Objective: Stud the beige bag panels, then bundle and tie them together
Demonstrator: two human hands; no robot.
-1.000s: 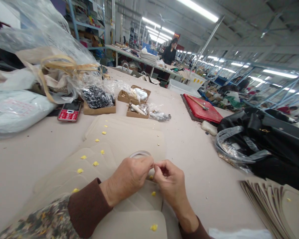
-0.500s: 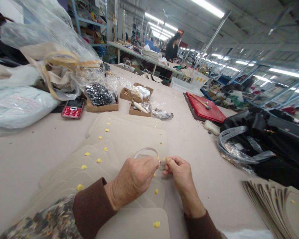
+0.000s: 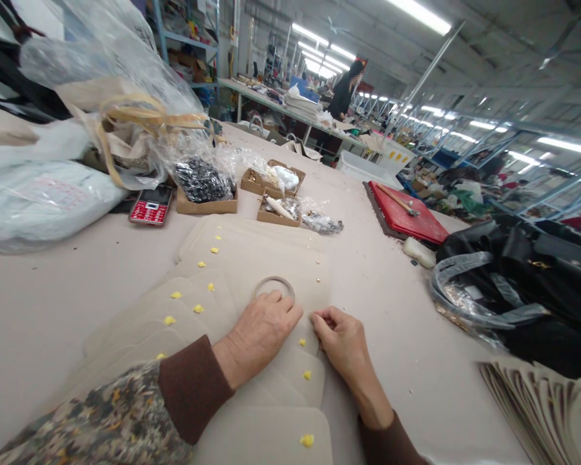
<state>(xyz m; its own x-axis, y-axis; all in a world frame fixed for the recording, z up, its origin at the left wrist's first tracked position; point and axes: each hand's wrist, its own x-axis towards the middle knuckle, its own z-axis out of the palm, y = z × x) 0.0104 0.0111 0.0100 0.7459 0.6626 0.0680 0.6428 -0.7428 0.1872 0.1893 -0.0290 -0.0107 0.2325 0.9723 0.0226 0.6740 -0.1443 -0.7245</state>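
My left hand point(image 3: 264, 332) rests over the overlapping beige panels point(image 3: 252, 248), fingers curled round the near side of a thin ring that looks like a narrow roll of tape point(image 3: 274, 279). Just right of it, my right hand point(image 3: 341, 336) is closed in a pinch at the panels' right edge; what lies between its fingertips is too small to make out. Small yellow tabs point(image 3: 307, 375) dot the panels in rows, and little metal studs point(image 3: 318, 280) show along the upper right edge.
Behind the panels stand small cardboard boxes point(image 3: 278, 219) of hardware and a red phone point(image 3: 150, 206). Plastic-wrapped bundles point(image 3: 43, 200) fill the left. A hammer point(image 3: 397, 200) lies on a red board point(image 3: 416, 223); black bags point(image 3: 523, 278) and stacked panels point(image 3: 537, 407) sit right. A person point(image 3: 341, 97) stands beyond.
The ring has tipped from upright to nearly flat on the panels. My left hand has lowered and turned slightly left. My right hand stays pinched, now closer to the panel edge.
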